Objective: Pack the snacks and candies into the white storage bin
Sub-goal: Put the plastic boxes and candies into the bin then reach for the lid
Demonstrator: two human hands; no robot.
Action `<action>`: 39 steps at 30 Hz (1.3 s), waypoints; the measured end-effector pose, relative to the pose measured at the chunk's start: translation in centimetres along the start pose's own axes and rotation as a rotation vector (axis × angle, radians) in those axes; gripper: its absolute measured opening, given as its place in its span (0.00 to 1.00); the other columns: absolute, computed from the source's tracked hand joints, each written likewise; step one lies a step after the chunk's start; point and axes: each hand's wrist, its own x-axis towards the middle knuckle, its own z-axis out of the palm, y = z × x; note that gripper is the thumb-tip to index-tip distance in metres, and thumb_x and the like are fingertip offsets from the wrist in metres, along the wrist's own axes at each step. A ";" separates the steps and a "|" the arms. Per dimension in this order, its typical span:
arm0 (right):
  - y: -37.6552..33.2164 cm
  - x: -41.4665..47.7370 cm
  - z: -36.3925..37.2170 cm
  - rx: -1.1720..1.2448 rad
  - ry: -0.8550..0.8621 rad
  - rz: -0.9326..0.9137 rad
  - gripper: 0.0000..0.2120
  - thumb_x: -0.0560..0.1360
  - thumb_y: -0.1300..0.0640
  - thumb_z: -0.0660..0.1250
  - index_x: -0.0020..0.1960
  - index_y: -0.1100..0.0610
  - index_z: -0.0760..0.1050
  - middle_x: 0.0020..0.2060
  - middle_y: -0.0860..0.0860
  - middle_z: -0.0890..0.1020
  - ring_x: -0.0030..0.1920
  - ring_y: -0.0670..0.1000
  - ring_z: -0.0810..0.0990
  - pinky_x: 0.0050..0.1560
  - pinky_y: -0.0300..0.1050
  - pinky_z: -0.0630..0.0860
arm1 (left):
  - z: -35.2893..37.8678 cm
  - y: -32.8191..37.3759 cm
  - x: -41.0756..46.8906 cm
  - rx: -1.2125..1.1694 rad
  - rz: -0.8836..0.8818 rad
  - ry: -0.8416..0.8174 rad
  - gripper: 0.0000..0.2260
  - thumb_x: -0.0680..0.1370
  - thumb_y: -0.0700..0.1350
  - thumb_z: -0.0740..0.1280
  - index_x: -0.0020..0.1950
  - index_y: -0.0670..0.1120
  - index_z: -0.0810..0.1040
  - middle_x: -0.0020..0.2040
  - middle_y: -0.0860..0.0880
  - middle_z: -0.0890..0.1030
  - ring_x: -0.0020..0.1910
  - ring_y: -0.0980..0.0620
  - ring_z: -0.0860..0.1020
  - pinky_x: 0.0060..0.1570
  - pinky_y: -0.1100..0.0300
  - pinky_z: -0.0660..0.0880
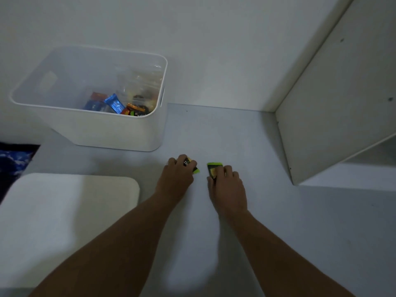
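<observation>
The white storage bin [111, 129] stands at the back left of the pale surface. Inside lie several wrapped snacks, among them a blue bar [114, 105], an orange wrapper [134, 108] and a clear bag [141, 86]. In front of the bin, my left hand [179, 173] curls its fingers round a small black-and-green snack packet [192, 167] lying on the surface. Just to the right, my right hand [227, 183] grips a second black-and-green packet [214, 169], whose far end sticks out past my fingers.
A white lid or cushion-like slab [64, 211] lies at the near left. A white shelf unit [342, 103] rises on the right. A dark blue patterned cloth [12, 159] shows at the far left edge. A white wall closes off the back.
</observation>
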 end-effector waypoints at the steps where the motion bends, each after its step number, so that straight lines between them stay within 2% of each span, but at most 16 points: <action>1: -0.4 0.0 0.0 0.027 -0.010 0.002 0.13 0.77 0.49 0.64 0.55 0.58 0.74 0.48 0.56 0.76 0.40 0.58 0.78 0.35 0.49 0.74 | 0.3 -0.1 0.0 -0.011 0.007 -0.023 0.12 0.73 0.41 0.54 0.54 0.49 0.71 0.53 0.44 0.77 0.47 0.39 0.76 0.40 0.49 0.73; 3: -0.5 0.1 0.0 0.084 -0.042 -0.016 0.11 0.77 0.52 0.65 0.54 0.59 0.74 0.50 0.57 0.76 0.36 0.59 0.79 0.30 0.46 0.70 | 1.3 -0.5 -0.2 -0.018 0.050 -0.038 0.15 0.73 0.43 0.48 0.55 0.49 0.68 0.57 0.46 0.76 0.54 0.40 0.75 0.46 0.49 0.69; 4: -0.2 0.3 0.0 0.104 -0.049 -0.033 0.12 0.76 0.53 0.66 0.53 0.60 0.75 0.49 0.58 0.76 0.34 0.60 0.79 0.29 0.45 0.68 | 1.4 -0.4 -0.4 -0.042 0.065 -0.015 0.16 0.72 0.43 0.48 0.55 0.48 0.70 0.57 0.46 0.77 0.54 0.40 0.75 0.47 0.49 0.69; 6: 0.3 0.6 -0.6 0.124 -0.067 -0.043 0.13 0.75 0.53 0.67 0.53 0.62 0.75 0.49 0.59 0.75 0.33 0.62 0.78 0.29 0.46 0.68 | 1.0 -0.3 -0.8 -0.131 0.069 -0.002 0.16 0.69 0.42 0.52 0.49 0.45 0.76 0.51 0.42 0.79 0.46 0.38 0.78 0.43 0.48 0.72; 8: 0.5 0.9 -1.8 0.133 -0.072 -0.015 0.14 0.77 0.52 0.65 0.55 0.62 0.74 0.50 0.59 0.75 0.37 0.64 0.78 0.32 0.48 0.71 | -0.5 -0.3 -1.3 -0.227 0.077 0.036 0.14 0.67 0.42 0.56 0.45 0.43 0.79 0.47 0.40 0.79 0.37 0.39 0.77 0.37 0.49 0.76; 9: 0.5 1.1 -2.5 0.133 -0.068 -0.004 0.14 0.78 0.51 0.63 0.57 0.61 0.73 0.51 0.58 0.74 0.39 0.64 0.78 0.34 0.49 0.72 | -1.7 -0.4 -1.6 -0.260 0.086 0.063 0.13 0.66 0.41 0.59 0.44 0.43 0.80 0.47 0.40 0.79 0.36 0.39 0.77 0.35 0.49 0.77; 11: 0.3 1.8 -4.5 0.133 -0.050 -0.007 0.14 0.79 0.49 0.62 0.58 0.58 0.72 0.52 0.56 0.73 0.42 0.62 0.78 0.37 0.50 0.74 | -4.7 -0.5 -1.8 -0.328 0.065 0.082 0.11 0.68 0.39 0.65 0.49 0.43 0.81 0.52 0.40 0.78 0.42 0.38 0.76 0.40 0.46 0.78; 13: -0.3 2.9 -7.0 0.157 0.000 -0.018 0.14 0.79 0.48 0.62 0.58 0.57 0.72 0.51 0.55 0.73 0.43 0.61 0.78 0.39 0.49 0.75 | -8.0 -0.9 -1.7 -0.348 0.032 0.088 0.13 0.72 0.39 0.67 0.56 0.43 0.79 0.60 0.42 0.75 0.51 0.39 0.73 0.48 0.45 0.76; 14: -0.8 3.6 -8.4 0.167 0.029 -0.022 0.13 0.79 0.48 0.62 0.57 0.57 0.72 0.50 0.55 0.74 0.43 0.60 0.78 0.38 0.48 0.74 | -9.6 -1.3 -1.6 -0.340 0.042 0.117 0.13 0.73 0.40 0.67 0.58 0.44 0.78 0.61 0.43 0.74 0.53 0.40 0.73 0.49 0.46 0.75; 20: -6.8 8.5 -16.8 0.218 0.172 -0.067 0.12 0.78 0.49 0.62 0.53 0.58 0.72 0.46 0.55 0.76 0.43 0.60 0.78 0.38 0.49 0.74 | -19.3 -6.2 -1.4 -0.360 0.070 0.311 0.12 0.70 0.40 0.68 0.53 0.43 0.80 0.53 0.43 0.76 0.50 0.42 0.75 0.48 0.48 0.75; 25: -13.6 11.9 -21.0 0.252 0.190 -0.101 0.12 0.78 0.49 0.61 0.51 0.58 0.72 0.45 0.55 0.76 0.43 0.58 0.77 0.40 0.50 0.73 | -24.4 -12.1 -1.8 -0.379 -0.097 0.393 0.13 0.73 0.43 0.70 0.57 0.44 0.79 0.58 0.43 0.75 0.54 0.41 0.75 0.52 0.51 0.73; 29: -18.3 14.1 -21.3 0.255 0.136 -0.112 0.13 0.78 0.48 0.60 0.52 0.58 0.72 0.46 0.56 0.76 0.46 0.58 0.77 0.41 0.48 0.72 | -25.9 -17.1 -1.5 -0.409 -0.182 0.398 0.14 0.72 0.42 0.70 0.58 0.46 0.78 0.58 0.44 0.75 0.55 0.42 0.75 0.53 0.50 0.75; 35: -22.6 16.6 -19.2 0.202 0.034 -0.105 0.15 0.78 0.46 0.59 0.54 0.55 0.76 0.52 0.54 0.78 0.51 0.57 0.80 0.47 0.48 0.75 | -25.6 -21.9 0.1 -0.451 -0.211 0.375 0.15 0.72 0.41 0.71 0.58 0.44 0.78 0.56 0.44 0.76 0.54 0.45 0.76 0.49 0.59 0.71; 37: -22.6 16.7 -18.7 0.157 0.081 -0.078 0.16 0.78 0.45 0.58 0.55 0.54 0.78 0.53 0.52 0.79 0.53 0.56 0.79 0.49 0.49 0.76 | -25.1 -22.5 0.8 -0.462 -0.201 0.351 0.15 0.72 0.41 0.72 0.59 0.44 0.78 0.57 0.44 0.76 0.54 0.45 0.76 0.50 0.58 0.71; 39: -21.9 16.7 -18.1 0.122 0.125 -0.063 0.17 0.79 0.49 0.55 0.58 0.56 0.77 0.55 0.53 0.79 0.57 0.56 0.76 0.51 0.50 0.75 | -24.6 -22.5 1.5 -0.487 -0.184 0.321 0.15 0.72 0.41 0.72 0.59 0.45 0.78 0.57 0.43 0.76 0.55 0.45 0.75 0.51 0.59 0.71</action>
